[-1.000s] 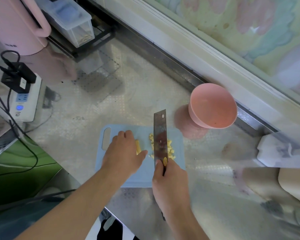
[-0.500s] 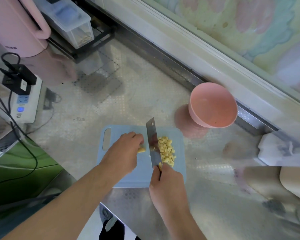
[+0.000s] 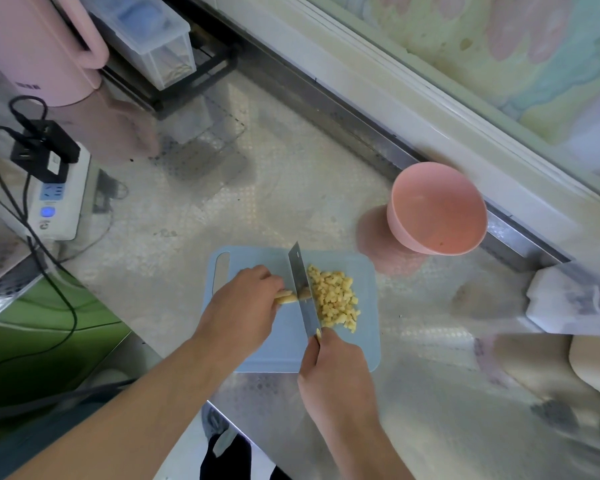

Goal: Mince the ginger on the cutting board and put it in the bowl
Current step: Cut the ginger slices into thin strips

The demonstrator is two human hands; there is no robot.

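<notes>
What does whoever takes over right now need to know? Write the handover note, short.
Left hand: pins the uncut ginger strips on the board.
Right hand: grips the knife, blade down on the strips.
Diced pile: on the board, right of the blade.
Bowl: off the board to the far right, nearly empty.
Done: most ginger diced.
Left: cut the last strips, mince finer if needed, move all into the bowl.

Reflective steel counter (image 3: 291, 174), pastel wall (image 3: 499, 46)
</notes>
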